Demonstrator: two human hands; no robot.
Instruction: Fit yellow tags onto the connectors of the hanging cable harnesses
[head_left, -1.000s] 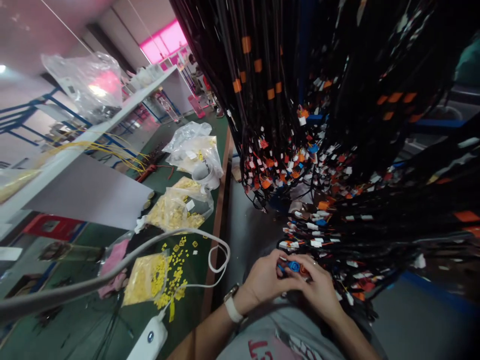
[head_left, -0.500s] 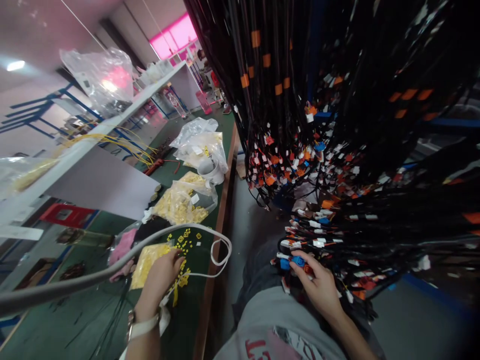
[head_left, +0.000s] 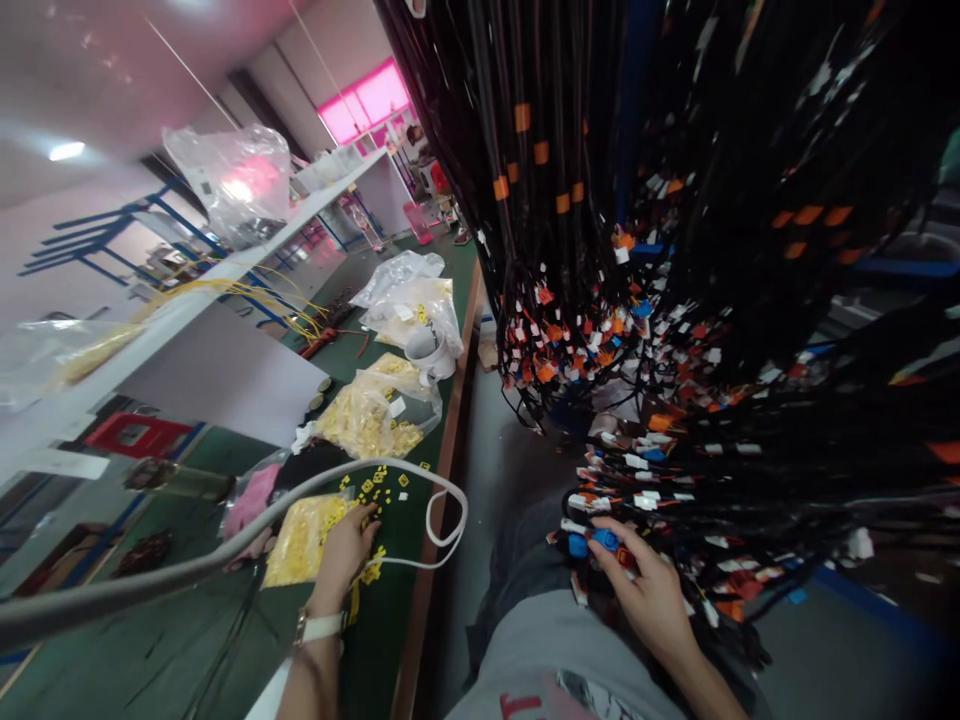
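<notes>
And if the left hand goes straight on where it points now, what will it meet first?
The left hand would probably meet the loose yellow pieces just ahead of it; the grey cable crosses farther on, but its height is unclear.

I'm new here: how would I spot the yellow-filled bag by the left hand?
On the green bench, find the thick grey cable. Beside the left hand lies the yellow bag; unlike the neighbouring bag beyond the cable, it's on the wearer's side.

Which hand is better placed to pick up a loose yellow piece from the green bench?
Probably the left hand: it is down at the loose yellow pieces, while the right hand pinches a blue connector beside the black wire harnesses.
</notes>
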